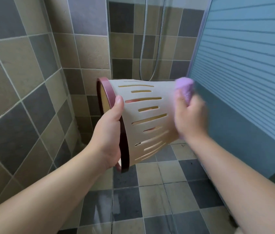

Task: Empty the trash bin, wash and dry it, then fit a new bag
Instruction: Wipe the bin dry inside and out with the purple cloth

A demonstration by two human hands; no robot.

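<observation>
We see a bin (143, 115) of smooth matt cream plastic with slots cut through its wall, ringed by a glossier maroon plastic rim (125, 149), and against its base a fluffy lilac cloth (184, 88) with a soft, nubbly pile. The wall tiles (23, 65) look like matt, faintly mottled stone or ceramic in grey and tan with pale grout, while the floor tiles (150, 200) show a wet sheen in places. Behind, we make out a shiny ribbed metal hose (143, 39) and a blue panel (243, 48) with a fine horizontal ribbing and a dull finish.
</observation>
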